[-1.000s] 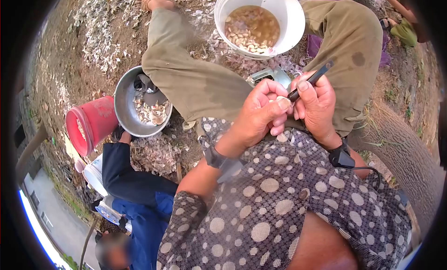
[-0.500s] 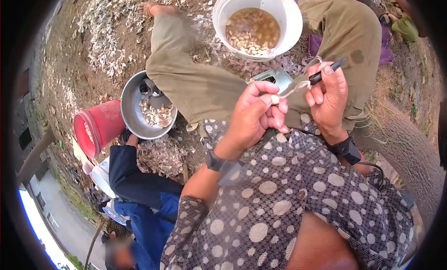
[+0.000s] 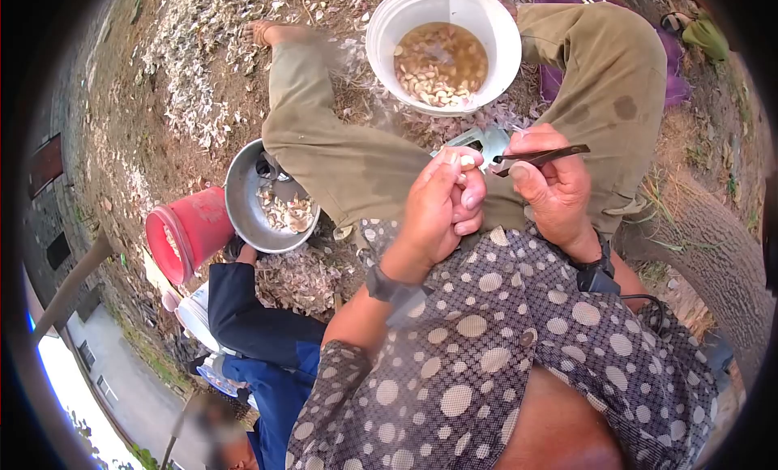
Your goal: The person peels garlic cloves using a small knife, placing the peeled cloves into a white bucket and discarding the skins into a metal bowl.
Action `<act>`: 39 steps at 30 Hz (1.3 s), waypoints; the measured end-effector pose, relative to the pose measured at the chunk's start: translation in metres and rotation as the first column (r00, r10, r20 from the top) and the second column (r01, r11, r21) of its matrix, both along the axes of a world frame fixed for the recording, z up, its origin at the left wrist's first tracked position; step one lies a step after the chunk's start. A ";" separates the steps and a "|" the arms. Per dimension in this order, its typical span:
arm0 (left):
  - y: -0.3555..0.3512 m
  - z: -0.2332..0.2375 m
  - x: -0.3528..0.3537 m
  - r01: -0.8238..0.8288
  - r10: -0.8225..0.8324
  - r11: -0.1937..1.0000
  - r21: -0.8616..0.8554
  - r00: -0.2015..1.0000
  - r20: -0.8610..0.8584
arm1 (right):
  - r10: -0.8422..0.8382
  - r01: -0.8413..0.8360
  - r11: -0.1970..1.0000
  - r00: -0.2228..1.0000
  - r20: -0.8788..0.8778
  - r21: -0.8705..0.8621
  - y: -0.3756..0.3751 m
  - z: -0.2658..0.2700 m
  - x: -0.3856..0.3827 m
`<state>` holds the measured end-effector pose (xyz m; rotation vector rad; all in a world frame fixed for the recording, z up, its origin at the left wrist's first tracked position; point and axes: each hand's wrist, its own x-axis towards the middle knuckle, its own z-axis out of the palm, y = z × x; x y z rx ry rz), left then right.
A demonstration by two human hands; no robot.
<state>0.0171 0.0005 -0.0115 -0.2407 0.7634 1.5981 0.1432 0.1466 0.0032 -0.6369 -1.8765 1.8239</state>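
Pinched between the thumb and fingertips of my left hand (image 3: 442, 198) is a pale garlic clove (image 3: 468, 161). My right hand (image 3: 557, 190) is closed around dark tweezers (image 3: 547, 155), whose two prongs point left and stand a little apart, close to the clove. Just beyond my hands, a white bucket (image 3: 374, 44) holds cloudy brownish water with many peeled garlic cloves (image 3: 433, 85) in it. Between my legs, partly hidden by my hands, lies a pale greenish plastic object (image 3: 486, 139).
To the left, a metal basin (image 3: 243, 196) holds garlic pieces, and a red bucket (image 3: 203, 227) lies tipped beside it. Another person in dark blue trousers (image 3: 259, 304) sits lower left. Garlic skins (image 3: 190, 81) litter the ground. A tree trunk (image 3: 705, 235) stands at right.
The strip of skin stretched between my hands no longer shows. My right hand has moved left and turned, bringing the tweezers' prongs toward the clove. My left hand has shifted slightly left.
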 end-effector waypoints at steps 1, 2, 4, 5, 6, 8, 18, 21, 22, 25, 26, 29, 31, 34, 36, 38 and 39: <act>0.001 0.002 0.000 -0.008 0.007 1.000 -0.024 1.000 -0.014 | 0.026 -0.023 0.998 0.999 -0.042 0.053 0.000 -0.002 -0.002; 0.004 0.007 0.001 -0.016 0.015 0.999 -0.047 0.999 -0.028 | 0.054 -0.045 0.993 0.995 -0.081 0.108 0.000 -0.004 -0.004; 0.007 0.009 0.004 -0.021 0.018 0.997 -0.069 0.999 -0.037 | 0.102 -0.076 0.977 0.987 -0.125 0.200 0.001 -0.002 -0.007; 0.007 0.009 0.004 -0.017 0.014 0.998 -0.067 0.999 -0.033 | 0.098 -0.067 0.974 0.986 -0.135 0.215 0.001 -0.002 -0.008; 0.008 0.009 0.005 -0.011 0.010 0.998 -0.063 1.000 -0.029 | 0.093 -0.058 0.971 0.985 -0.144 0.231 0.000 -0.004 -0.008; 0.009 0.013 0.005 0.005 -0.008 0.997 -0.083 1.000 -0.030 | 0.094 -0.050 0.963 0.983 -0.155 0.266 -0.001 -0.007 -0.008; 0.003 0.012 -0.004 0.132 -0.131 0.991 0.023 0.990 -0.048 | 0.112 -0.115 0.993 0.983 -0.148 -0.017 0.002 -0.004 -0.005; 0.001 0.010 -0.005 0.124 -0.123 0.992 0.020 0.990 -0.065 | 0.125 -0.127 0.992 0.982 -0.140 -0.006 0.000 -0.002 -0.008; 0.001 0.010 -0.005 0.119 -0.118 0.993 0.016 0.990 -0.073 | 0.127 -0.126 0.992 0.983 -0.133 0.021 -0.001 -0.005 -0.007; -0.001 0.008 -0.003 0.087 -0.085 0.996 0.016 0.992 -0.091 | 0.123 -0.100 0.980 0.984 -0.129 0.174 -0.004 -0.009 -0.010; -0.001 0.007 -0.002 0.068 -0.067 0.998 0.009 0.994 -0.090 | 0.118 -0.085 0.968 0.984 -0.130 0.236 -0.005 -0.011 -0.012; -0.002 0.005 -0.001 0.001 -0.001 1.000 -0.020 1.000 -0.027 | 0.172 -0.081 0.863 0.975 -0.138 0.499 -0.005 -0.010 -0.022; -0.004 0.001 0.002 -0.041 0.041 0.999 -0.001 0.999 0.021 | 0.168 -0.086 0.863 0.978 -0.122 0.499 -0.007 -0.009 -0.023; -0.006 0.000 0.002 -0.094 0.094 0.996 -0.006 0.993 0.072 | 0.188 -0.103 0.846 0.976 -0.112 0.523 -0.009 -0.009 -0.025; -0.006 -0.002 0.003 -0.119 0.119 0.993 0.000 0.989 0.088 | 0.201 -0.110 0.833 0.973 -0.112 0.542 -0.011 -0.010 -0.024; -0.007 -0.004 0.006 -0.148 0.147 0.989 0.007 0.985 0.093 | 0.216 -0.124 0.822 0.971 -0.102 0.556 -0.011 -0.008 -0.024; -0.006 -0.006 0.007 -0.162 0.161 0.987 0.010 0.983 0.094 | 0.222 -0.130 0.816 0.970 -0.099 0.563 -0.011 -0.008 -0.025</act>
